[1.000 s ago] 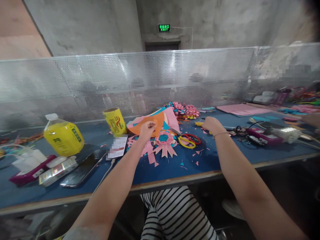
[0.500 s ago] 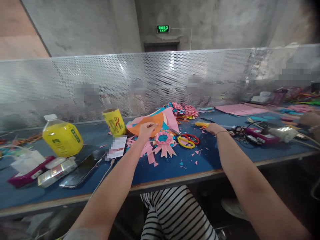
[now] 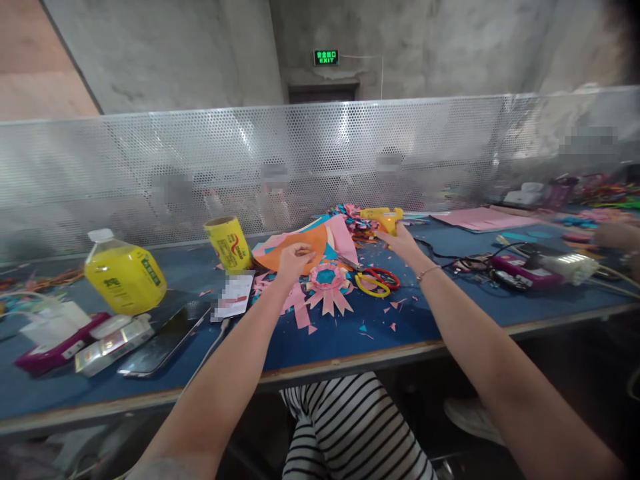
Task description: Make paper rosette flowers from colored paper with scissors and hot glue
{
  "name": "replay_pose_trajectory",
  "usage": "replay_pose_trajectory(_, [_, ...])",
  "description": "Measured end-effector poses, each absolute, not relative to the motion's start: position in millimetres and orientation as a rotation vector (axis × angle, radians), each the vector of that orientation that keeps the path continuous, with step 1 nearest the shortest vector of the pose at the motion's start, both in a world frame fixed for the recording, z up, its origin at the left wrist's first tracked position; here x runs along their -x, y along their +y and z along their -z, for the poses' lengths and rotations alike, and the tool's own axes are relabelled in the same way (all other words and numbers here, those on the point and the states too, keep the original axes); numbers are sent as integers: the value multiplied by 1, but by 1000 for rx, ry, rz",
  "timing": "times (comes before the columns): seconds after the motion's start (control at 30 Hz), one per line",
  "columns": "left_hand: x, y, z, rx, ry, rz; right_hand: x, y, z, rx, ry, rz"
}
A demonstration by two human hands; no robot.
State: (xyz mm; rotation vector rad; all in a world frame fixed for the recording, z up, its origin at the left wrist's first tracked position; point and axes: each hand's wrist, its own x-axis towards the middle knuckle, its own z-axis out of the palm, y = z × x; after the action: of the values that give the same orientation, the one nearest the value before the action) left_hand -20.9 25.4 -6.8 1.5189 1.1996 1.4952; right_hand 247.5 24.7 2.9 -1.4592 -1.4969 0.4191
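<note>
The right hand is closed around the handle of a yellow glue gun, holding it just above the blue tabletop, beyond and a little right of the paper rosette; a black cord trails from the gun off to the right. The left hand sits just left of the rosette, fingers pinched together over the edge of the orange paper (whether it grips a small scrap or only the sheet's edge cannot be told). The rosette lies flat on the tabletop, pink with a teal centre, amid pink offcuts. Just right of it lie scissors with red and yellow handles. Behind the rosette, against the perforated metal screen, lies a heap of finished paper flowers. Well left of the rosette stands a plastic bottle with a white cap, nearly full of yellow drink, and nearer to it a yellow can, tilted, open at the top, its contents not visible. Near the bottle lie a dark phone and a magenta device. Far right of the rosette, another person's hand rests at the tabletop edge.
</note>
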Motion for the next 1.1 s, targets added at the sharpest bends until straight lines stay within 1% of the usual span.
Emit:
replay_pose_trajectory(0.17, [20, 22, 7, -1593, 1105, -1466, -225, 10, -3, 1542, -1588, -38])
replay_pose_trajectory(0.3, [18, 21, 8, -1655, 1089, -1449, -213, 4, -2, 1545, -1660, 90])
replay_pose_trajectory(0.47, [16, 24, 13, -1691, 1051, -1426, -208, 5, 0, 1528, -1703, 151])
replay_pose_trajectory(0.8, [11, 17, 11, -1708, 1034, -1353, -209, 7, 1, 1529, -1745, 156])
replay_pose_trajectory(1.1, [11, 17, 11, -1725, 993, -1385, -212, 9, 3, 1524, -1757, 205])
